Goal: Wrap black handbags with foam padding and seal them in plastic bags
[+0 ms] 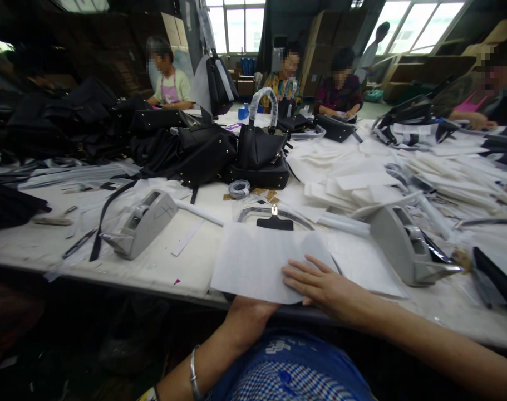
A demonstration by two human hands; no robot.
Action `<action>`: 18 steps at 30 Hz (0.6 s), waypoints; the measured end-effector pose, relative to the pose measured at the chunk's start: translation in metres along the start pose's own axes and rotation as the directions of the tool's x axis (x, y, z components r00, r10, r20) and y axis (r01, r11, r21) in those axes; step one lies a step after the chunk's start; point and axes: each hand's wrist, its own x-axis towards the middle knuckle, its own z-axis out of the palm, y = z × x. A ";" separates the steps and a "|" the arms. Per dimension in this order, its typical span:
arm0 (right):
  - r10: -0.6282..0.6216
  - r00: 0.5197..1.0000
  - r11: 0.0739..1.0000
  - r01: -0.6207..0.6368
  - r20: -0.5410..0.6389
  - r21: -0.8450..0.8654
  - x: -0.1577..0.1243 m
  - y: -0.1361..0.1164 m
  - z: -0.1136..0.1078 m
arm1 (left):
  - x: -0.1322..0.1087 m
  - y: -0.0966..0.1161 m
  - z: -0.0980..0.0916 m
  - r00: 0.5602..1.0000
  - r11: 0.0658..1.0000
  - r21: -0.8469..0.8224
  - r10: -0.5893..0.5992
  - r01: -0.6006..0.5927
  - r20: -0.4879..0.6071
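Note:
A white foam sheet (249,256) lies at the table's front edge, over a black bag whose clasp flap (275,223) and wrapped handle (297,216) show beyond it. My right hand (315,283) rests flat on the sheet's right part, fingers stretched out. Below the sheet's front edge is my left hand (251,314); its fingers are hidden underneath. A grey tape dispenser (147,223) stands to the left, and another tape dispenser (403,245) to the right.
Black handbags (261,153) are heaped across the table's middle and left. White foam sheets (353,178) pile up at the right. A coil of clear-wrapped cord (239,189) lies behind the bag. Several people sit across the table. Scissors or a cutter (78,244) lie at left.

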 end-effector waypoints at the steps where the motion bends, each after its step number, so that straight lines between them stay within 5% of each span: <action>1: 0.008 0.999 1.000 -0.008 0.039 -0.001 0.002 0.001 0.003 | 0.000 0.001 0.000 1.000 1.000 -0.007 0.001 -0.001 -0.019; 11: 0.031 0.996 0.997 -0.037 0.088 0.063 -0.014 -0.001 -0.011 | 0.004 0.002 -0.006 0.999 0.994 -0.110 -0.003 0.007 0.032; 18: 0.219 0.975 0.973 -0.221 -0.039 -0.066 0.026 -0.008 -0.001 | -0.001 0.000 0.000 1.000 0.999 -0.053 -0.004 0.004 -0.008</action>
